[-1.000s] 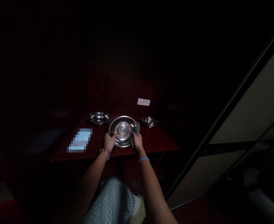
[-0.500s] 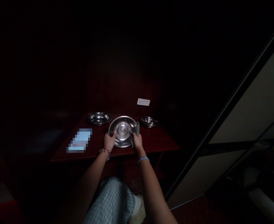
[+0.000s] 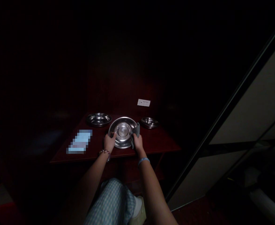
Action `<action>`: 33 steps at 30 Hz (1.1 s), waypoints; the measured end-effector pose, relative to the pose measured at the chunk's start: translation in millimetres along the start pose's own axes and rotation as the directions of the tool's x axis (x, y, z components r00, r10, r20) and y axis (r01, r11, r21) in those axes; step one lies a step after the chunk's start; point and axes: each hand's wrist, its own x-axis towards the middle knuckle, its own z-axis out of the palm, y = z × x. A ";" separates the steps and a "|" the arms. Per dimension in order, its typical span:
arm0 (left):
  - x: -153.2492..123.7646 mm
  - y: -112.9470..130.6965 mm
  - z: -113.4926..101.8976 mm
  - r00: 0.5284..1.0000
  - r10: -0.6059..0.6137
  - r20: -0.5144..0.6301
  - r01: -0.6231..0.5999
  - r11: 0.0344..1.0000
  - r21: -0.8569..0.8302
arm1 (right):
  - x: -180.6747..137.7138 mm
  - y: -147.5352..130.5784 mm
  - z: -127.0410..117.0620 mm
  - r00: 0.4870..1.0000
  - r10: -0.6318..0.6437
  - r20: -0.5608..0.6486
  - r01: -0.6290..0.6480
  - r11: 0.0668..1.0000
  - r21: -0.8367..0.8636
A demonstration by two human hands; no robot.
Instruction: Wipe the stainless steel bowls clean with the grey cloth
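Observation:
A round steel bowl [image 3: 122,131] is tilted toward me on a dark red table [image 3: 156,142], its inside shining. My left hand [image 3: 109,142] grips its left rim, thumb over the edge. My right hand [image 3: 138,142] is closed on a grey cloth [image 3: 136,129] pressed against the bowl's right rim.
A second steel bowl [image 3: 99,119] sits at the back left, a smaller one [image 3: 149,122] at the back right. A blurred pale blue flat thing [image 3: 79,141] lies at the left. A white socket plate [image 3: 144,102] is on the dark back wall. A slanted dark-framed panel [image 3: 233,103] stands right.

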 end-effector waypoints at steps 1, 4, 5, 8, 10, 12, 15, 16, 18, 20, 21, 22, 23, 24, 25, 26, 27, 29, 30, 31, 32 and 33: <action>-0.2 0.5 0.0 1.000 -0.003 0.002 0.003 1.000 0.000 | -0.2 -0.4 -0.1 1.000 0.003 -0.001 -0.003 1.000 0.000; -0.9 2.1 -0.2 1.000 -0.012 -0.004 0.012 1.000 0.001 | -0.8 -1.3 -0.3 1.000 0.002 -0.003 -0.002 1.000 0.002; -1.1 2.5 -0.4 1.000 -0.012 -0.008 0.012 1.000 0.000 | -0.9 -1.4 -0.3 1.000 0.001 -0.004 -0.001 1.000 0.003; -1.7 3.2 -1.1 1.000 -0.005 -0.007 0.005 1.000 -0.002 | -1.0 -1.2 -0.3 1.000 -0.004 -0.007 0.004 1.000 0.000; -2.0 3.1 -1.4 1.000 0.000 -0.002 0.000 1.000 -0.010 | -0.9 -1.1 -0.4 1.000 -0.007 -0.009 0.007 1.000 -0.012; -2.1 2.5 -1.4 1.000 0.006 0.002 -0.006 1.000 -0.016 | -0.7 -1.6 -0.4 1.000 -0.006 -0.007 0.006 1.000 -0.018; -1.9 0.8 -1.0 1.000 0.016 0.005 -0.016 1.000 -0.014 | -1.2 -3.3 -0.3 1.000 -0.007 -0.005 0.006 1.000 -0.011; -1.7 0.3 -0.8 1.000 0.017 0.006 -0.016 1.000 -0.011 | -1.5 -3.9 -0.3 1.000 -0.004 -0.005 0.004 1.000 -0.008; -1.4 -0.4 -0.6 1.000 0.015 0.008 -0.015 1.000 -0.008 | -2.3 -4.9 -0.3 1.000 -0.003 -0.006 0.003 1.000 0.004; -1.3 -0.4 -0.5 1.000 0.011 0.011 -0.011 1.000 -0.004 | -2.9 -5.1 -0.3 1.000 -0.001 -0.004 0.001 1.000 0.021; -1.3 -0.3 -0.6 1.000 0.009 0.011 -0.009 1.000 -0.003 | -3.0 -5.0 -0.3 1.000 -0.002 -0.005 0.002 1.000 0.028; -1.3 -0.1 -0.6 1.000 0.006 0.011 -0.006 1.000 -0.001 | -3.0 -4.7 -0.2 1.000 -0.002 -0.006 0.003 1.000 0.031; -1.5 0.1 -0.7 1.000 0.003 0.009 -0.003 1.000 0.001 | -3.0 -4.4 -0.2 1.000 -0.003 -0.007 0.003 1.000 0.031; -1.6 0.2 -0.9 1.000 0.002 0.009 -0.002 1.000 0.003 | -2.8 -4.0 -0.2 1.000 -0.003 -0.010 0.004 1.000 0.028; -1.7 0.1 -1.0 1.000 0.000 0.010 -0.001 1.000 0.007 | -2.6 -3.6 -0.1 1.000 -0.006 -0.010 0.006 1.000 0.024; -1.8 0.1 -1.1 1.000 0.000 0.011 -0.001 1.000 0.012 | -2.3 -3.1 -0.1 1.000 -0.010 -0.010 0.011 1.000 0.021; -1.9 -0.1 -1.2 1.000 0.002 0.014 -0.002 1.000 0.017 | -2.0 -2.6 -0.1 1.000 -0.016 -0.007 0.016 1.000 0.020; -1.9 -0.1 -1.4 1.000 0.009 0.017 -0.010 1.000 0.022 | -1.4 -1.4 -0.1 1.000 -0.024 -0.001 0.024 1.000 0.019; -1.9 0.1 -1.5 1.000 0.011 0.017 -0.012 1.000 0.022 | -1.1 -0.8 -0.2 1.000 -0.025 0.001 0.025 1.000 0.018; -1.9 0.5 -1.6 1.000 0.013 0.016 -0.014 1.000 0.019 | -0.8 -0.2 -0.2 1.000 -0.024 0.000 0.024 1.000 0.016; -1.9 1.1 -1.6 1.000 0.014 0.015 -0.014 1.000 0.016 | -0.6 0.3 -0.2 1.000 -0.022 -0.003 0.022 1.000 0.013; -2.0 1.9 -1.7 1.000 0.012 0.014 -0.012 1.000 0.013 | -0.4 0.7 -0.2 1.000 -0.019 -0.007 0.019 1.000 0.008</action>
